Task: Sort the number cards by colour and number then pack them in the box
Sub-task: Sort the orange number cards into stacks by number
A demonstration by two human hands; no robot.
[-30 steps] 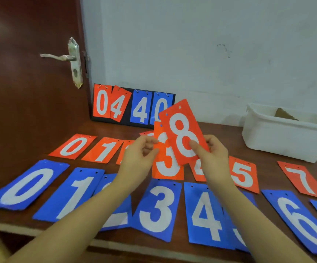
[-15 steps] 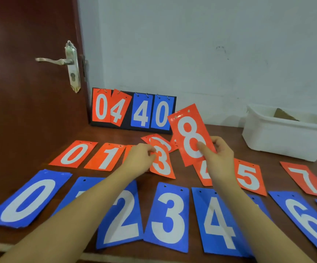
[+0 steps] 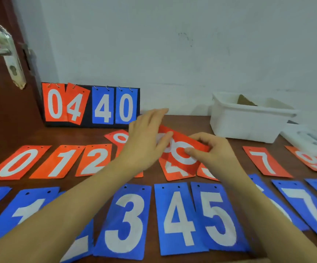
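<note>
Red number cards lie in a row on the wooden table: red 0, red 1, red 2, red 7 and red 9. In front runs a row of blue cards, among them blue 3, blue 4 and blue 5. My right hand pinches the red 8 card, held low and tilted over the red 4 card. My left hand lies with straight fingers over the red 3 card, which is mostly hidden, its thumb touching the 8.
A white plastic box stands at the back right by the wall, a white lid beside it. A black flip scoreboard showing 04 and 40 leans at the back left. A brown door with a metal handle is on the left.
My right hand has lowered the red 8 card from upright in the air down toward the red row. My left hand let go of the red 3 and now lies flat over it.
</note>
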